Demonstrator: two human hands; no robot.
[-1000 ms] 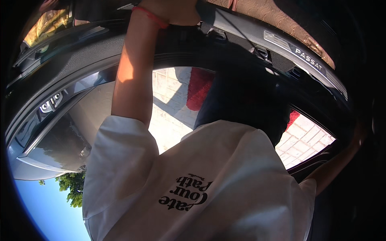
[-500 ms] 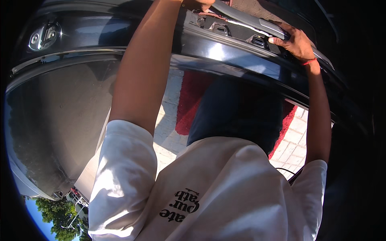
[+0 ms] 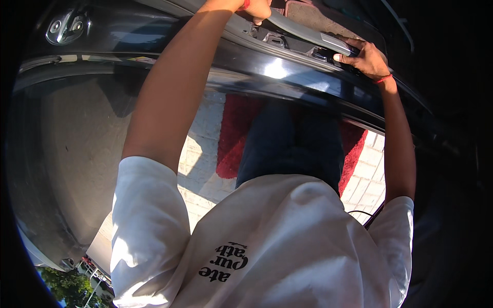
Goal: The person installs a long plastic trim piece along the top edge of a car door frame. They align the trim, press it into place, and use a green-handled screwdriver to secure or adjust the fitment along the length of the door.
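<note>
A long grey plastic door sill trim (image 3: 300,32) lies along the car's door sill (image 3: 287,60), slightly raised off it. My right hand (image 3: 368,59) grips the trim's right end, with the thumb on the near edge and the fingers over the far side. At the top edge of the picture, my left hand (image 3: 259,9) is curled at the trim's left part; some of its fingers are hidden. Between trim and sill, metal clip brackets (image 3: 273,39) show in the bare channel.
A brown floor mat (image 3: 318,18) lies inside the car beyond the trim. The open car door (image 3: 77,149) with its window stands at my left, near a metal door striker (image 3: 68,25). Under me are a red mat (image 3: 233,138) and pale paving (image 3: 197,154).
The trim sits closer to the sill, and the reddish wiring and pale strip seen under it are now hidden. The whole view has shifted slightly, my hands appearing further left.
</note>
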